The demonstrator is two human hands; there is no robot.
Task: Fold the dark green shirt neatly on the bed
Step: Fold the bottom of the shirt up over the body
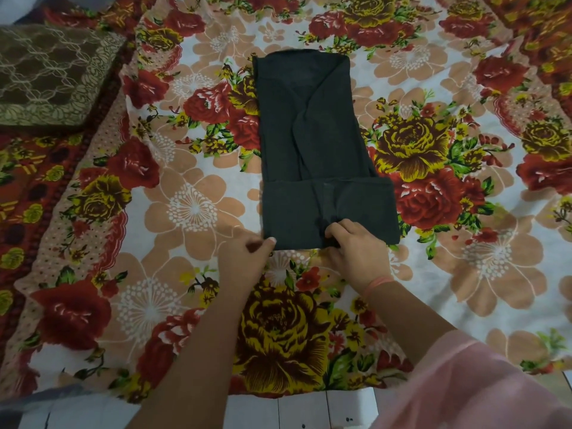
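- Your dark green shirt (pixel 318 144) lies flat on the bed (pixel 173 212), already a long narrow panel running straight away from both hands, with its near end turned up into a doubled band.
- Your left hand (pixel 244 258) sits at the near left corner of that band, thumb tip touching the hem; whether the grip has closed on cloth, I cannot tell.
- Your right hand (pixel 356 252) is just beside it, fingers curled tight, pinching the near hem at the middle seam.
- A thin pink band (pixel 379 283) rings your right wrist, a pale pink sleeve (pixel 464 391) behind it.
- Beyond your left hand, well apart, a brown patterned cushion (pixel 52 78) rests on the floral bedsheet.
- Behind your forearms, pale floor tiles (pixel 303 410) show at the bed's edge.
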